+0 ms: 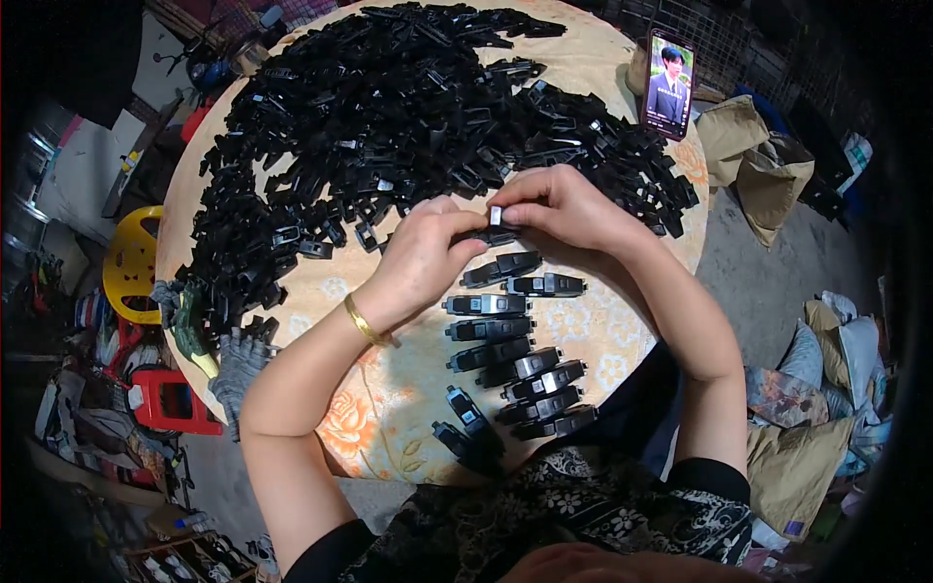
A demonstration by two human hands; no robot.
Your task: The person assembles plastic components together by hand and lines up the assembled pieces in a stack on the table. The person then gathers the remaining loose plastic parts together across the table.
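My right hand (575, 210) pinches a small black plastic piece with a pale, shiny face (496, 216) between thumb and fingers. From the other side my left hand (420, 255), with a gold bracelet (363, 321) at the wrist, closes its fingertips on the same piece, partly hiding it. Just below the hands lie several black plastic parts (489, 304), laid roughly parallel in loose columns running toward me. Beyond the hands spreads a large heap of loose black plastic parts (389, 117).
The round table has a floral cloth (345, 413). Grey gloves (238, 374) lie at its left edge. A phone (669, 83) stands upright at the far right. Yellow (131, 262) and red (173, 400) stools are at the left; cloth bags (768, 175) lie to the right.
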